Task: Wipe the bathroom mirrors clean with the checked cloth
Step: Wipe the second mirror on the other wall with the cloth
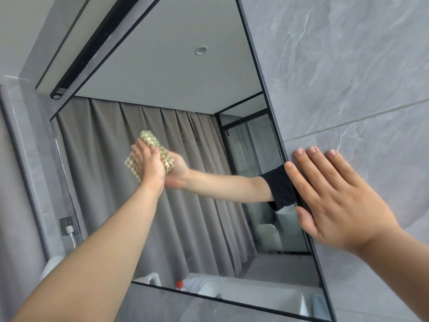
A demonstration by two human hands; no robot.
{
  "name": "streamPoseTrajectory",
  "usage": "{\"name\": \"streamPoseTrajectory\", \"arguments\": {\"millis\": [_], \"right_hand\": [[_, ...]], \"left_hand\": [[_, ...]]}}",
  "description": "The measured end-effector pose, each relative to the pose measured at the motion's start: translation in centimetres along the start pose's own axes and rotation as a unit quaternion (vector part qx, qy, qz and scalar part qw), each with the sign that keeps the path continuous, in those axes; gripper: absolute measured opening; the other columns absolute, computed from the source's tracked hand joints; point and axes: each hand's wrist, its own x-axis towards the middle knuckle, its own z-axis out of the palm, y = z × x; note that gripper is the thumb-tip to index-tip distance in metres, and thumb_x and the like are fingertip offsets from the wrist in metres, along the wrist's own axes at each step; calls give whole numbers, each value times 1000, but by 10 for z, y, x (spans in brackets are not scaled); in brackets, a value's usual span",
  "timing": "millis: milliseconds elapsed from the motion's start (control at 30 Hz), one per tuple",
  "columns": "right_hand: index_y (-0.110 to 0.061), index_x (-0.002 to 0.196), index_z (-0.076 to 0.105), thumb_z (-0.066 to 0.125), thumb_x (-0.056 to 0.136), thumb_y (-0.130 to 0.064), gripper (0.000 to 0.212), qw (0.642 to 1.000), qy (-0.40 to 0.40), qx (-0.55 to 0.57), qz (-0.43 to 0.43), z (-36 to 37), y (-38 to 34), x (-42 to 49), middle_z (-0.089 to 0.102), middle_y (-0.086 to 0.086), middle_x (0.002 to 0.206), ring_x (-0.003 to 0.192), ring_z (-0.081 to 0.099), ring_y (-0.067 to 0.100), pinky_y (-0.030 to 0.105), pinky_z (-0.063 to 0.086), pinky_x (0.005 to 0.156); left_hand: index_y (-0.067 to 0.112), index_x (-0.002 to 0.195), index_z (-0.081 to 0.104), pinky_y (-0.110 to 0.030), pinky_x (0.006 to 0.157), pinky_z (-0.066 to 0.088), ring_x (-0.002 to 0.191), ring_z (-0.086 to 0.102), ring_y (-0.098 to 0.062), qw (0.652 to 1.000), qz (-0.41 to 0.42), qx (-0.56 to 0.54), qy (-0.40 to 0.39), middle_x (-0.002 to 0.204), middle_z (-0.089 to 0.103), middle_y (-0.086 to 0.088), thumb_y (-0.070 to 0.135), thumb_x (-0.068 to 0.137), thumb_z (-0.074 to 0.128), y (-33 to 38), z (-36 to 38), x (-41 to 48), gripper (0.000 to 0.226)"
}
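Centrally, the left hand [148, 162] presses the checked cloth [162, 151] against the glass of the black-framed mirror [162, 94], the cloth bunched under palm and fingers, its edges showing past the hand at about 12 and 8 o'clock. Whether the fingers curl round the cloth or lie flat over it cannot be told, since the back of the hand hides them. At 3 o'clock, the right hand [334, 196] lies spread and flat on the grey marble-look wall tile [348, 66], its thumb and forefinger touching the mirror's right frame edge; it holds nothing and appears to brace the body. The mirror reflects a grey curtain [111, 182], a ceiling downlight [200, 51], and, at 6 o'clock, a red-capped bottle [180, 285] near a white basin. A wall socket with a white plug [69, 225] sits at 8 o'clock, left of the frame.

Step in hand, as judged: wiping the mirror's mid-left area. The next move likely calls for steady pressure and overlapping strokes carried toward the corners and lower edge, keeping the cloth flat on the glass.
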Motion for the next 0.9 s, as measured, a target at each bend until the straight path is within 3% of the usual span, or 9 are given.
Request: {"name": "streamPoseTrajectory", "arguments": {"millis": [200,333,400,500,567,667,733,833,900], "right_hand": [[1,152,31,37,91,-39,73,1000,-5,0,2,-1,0,0,31,28,155,142,33,46,59,25,117],[1,151,32,38,90,-39,73,1000,-5,-2,3,0,-1,0,32,27,155,143,33,45,58,26,117],[1,152,31,39,90,-40,74,1000,-6,-5,1,-1,0,0,31,27,155,143,32,45,58,25,117],[1,152,30,40,90,-41,75,1000,-7,-4,2,-1,0,0,30,27,156,144,31,44,58,25,118],[0,152,31,40,90,-41,75,1000,-8,-3,2,-1,-1,1,31,27,156,144,31,44,58,25,118],[0,151,32,40,90,-40,74,1000,-7,-1,1,-1,-1,1,31,27,156,144,31,44,58,25,118],[0,151,32,39,90,-40,74,1000,-7,-1,3,-1,0,1,32,27,155,143,32,44,58,25,118],[0,151,33,39,90,-39,73,1000,-3,1,4,-1,-1,0,32,27,155,143,32,44,58,26,117],[0,151,33,39,90,-39,72,1000,0,2,4,-1,0,1,33,27,155,143,33,44,58,27,116]], "left_hand": [[17,159,4,-30,118,-16,153,-10,-22,975,204,72,-47,167,-7,-9,31,106,26,93,12,-30,60],[19,159,3,-37,123,-11,153,-9,-21,905,399,129,-73,167,-5,-7,37,102,20,136,25,-68,63],[18,159,11,-42,124,-6,154,-5,-23,871,467,123,-92,167,1,-8,34,103,21,145,29,-82,59],[16,151,40,-39,126,3,153,11,-24,884,457,6,-102,164,21,-11,27,103,38,151,30,-88,49],[16,141,55,-35,123,18,148,26,-25,912,407,-29,-43,158,34,-13,28,96,55,154,30,-89,47],[13,138,55,-37,112,38,132,44,-20,952,303,2,49,141,45,-5,42,90,60,165,30,-99,56],[9,146,45,-40,117,31,139,39,-21,958,286,17,22,150,41,-6,45,95,48,172,34,-104,63],[-3,155,14,-42,125,4,153,5,-29,942,326,81,-16,164,10,-20,43,99,21,173,46,-108,73],[-5,155,7,-44,125,1,154,-2,-30,925,365,107,-19,164,3,-23,41,98,15,167,49,-109,74]]}}
